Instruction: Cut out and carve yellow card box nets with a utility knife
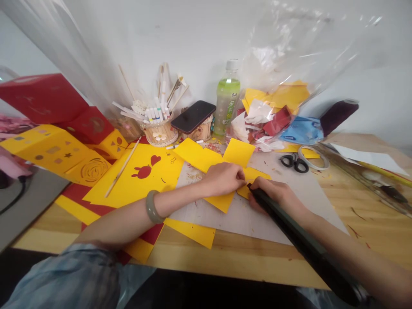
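Note:
A yellow paper shape [222, 202] with several panels lies on a pale sheet in front of me. My left hand [222, 178], with a grey-green bangle on the wrist, rests on it, fingers curled and pinched at its right part. Close beside it, my right hand [275, 195] is closed around the front end of a long black tool [299, 234]. The tool's narrow tip meets the yellow paper near my left fingertips. Its long body slants back over my right forearm; I cannot tell its exact kind.
Left are red boxes [41, 96], a yellow decorated box [48, 148], yellow paper with red cutouts [141, 161] and a thin stick [124, 165]. Behind stand a marker basket [160, 131], phone [194, 116], green bottle [227, 98] and scrap bag [270, 111]. Scissors [294, 163] lie right.

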A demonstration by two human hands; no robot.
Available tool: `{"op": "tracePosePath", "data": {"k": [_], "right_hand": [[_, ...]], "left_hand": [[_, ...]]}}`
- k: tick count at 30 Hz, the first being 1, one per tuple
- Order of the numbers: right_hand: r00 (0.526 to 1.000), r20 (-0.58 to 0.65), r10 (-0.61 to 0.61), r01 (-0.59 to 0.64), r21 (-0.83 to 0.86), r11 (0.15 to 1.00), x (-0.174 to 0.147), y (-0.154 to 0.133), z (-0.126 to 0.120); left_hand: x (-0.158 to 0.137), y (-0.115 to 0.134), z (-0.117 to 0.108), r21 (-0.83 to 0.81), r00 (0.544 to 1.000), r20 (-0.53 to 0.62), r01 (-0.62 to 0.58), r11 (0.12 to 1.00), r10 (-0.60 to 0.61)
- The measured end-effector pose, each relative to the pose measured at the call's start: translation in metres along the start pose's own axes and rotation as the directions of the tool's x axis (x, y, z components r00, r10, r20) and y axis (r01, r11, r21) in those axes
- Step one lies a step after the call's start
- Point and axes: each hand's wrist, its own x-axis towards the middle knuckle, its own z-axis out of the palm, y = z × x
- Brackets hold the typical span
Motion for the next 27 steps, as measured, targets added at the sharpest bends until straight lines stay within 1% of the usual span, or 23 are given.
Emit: {"op": "tracePosePath", "data": {"k": [6, 10, 15, 17, 19, 22, 24, 27], "right_hand": [[0.999, 0.043, -0.001, 0.001, -0.002, 1.0, 0.001, -0.005, -0.003], [0.999, 0.024, -0.027, 0.027, -0.017, 0.999, 0.002, -0.008, -0.006], [0.999, 0.04, -0.031, 0.032, -0.034, 0.999, 0.001, -0.004, -0.004], [0.999, 0.011, -0.046, 0.046, -0.046, 0.998, 0.0, -0.001, -0.001], [0.997, -0.044, -0.065, 0.062, -0.056, 0.997, 0.0, 0.003, 0.001], [0.987, -0.107, -0.12, 0.114, -0.06, 0.992, 0.001, 0.01, 0.003], [0.982, -0.119, -0.148, 0.14, -0.068, 0.988, 0.001, 0.013, 0.003], [0.982, -0.11, -0.156, 0.148, -0.075, 0.986, 0.001, 0.016, 0.002]], "left_hand": [[0.0, 0.001, -0.002, 0.012, 1.0, 0.015, -0.009, 1.0, 0.009], [-0.001, 0.002, -0.003, 0.016, 1.0, 0.023, -0.003, 1.0, 0.002], [-0.002, 0.003, -0.004, 0.022, 1.0, 0.03, 0.0, 1.0, -0.001], [-0.002, 0.003, -0.005, 0.023, 1.0, 0.031, -0.002, 1.0, 0.001], [-0.002, 0.004, -0.006, 0.022, 0.999, 0.032, -0.004, 1.0, 0.004], [-0.002, 0.004, -0.006, 0.018, 0.999, 0.032, -0.003, 1.0, 0.002], [-0.002, 0.004, -0.006, 0.015, 1.0, 0.031, 0.001, 1.0, -0.002], [-0.002, 0.003, -0.005, 0.014, 1.0, 0.03, 0.004, 1.0, -0.005]]}}
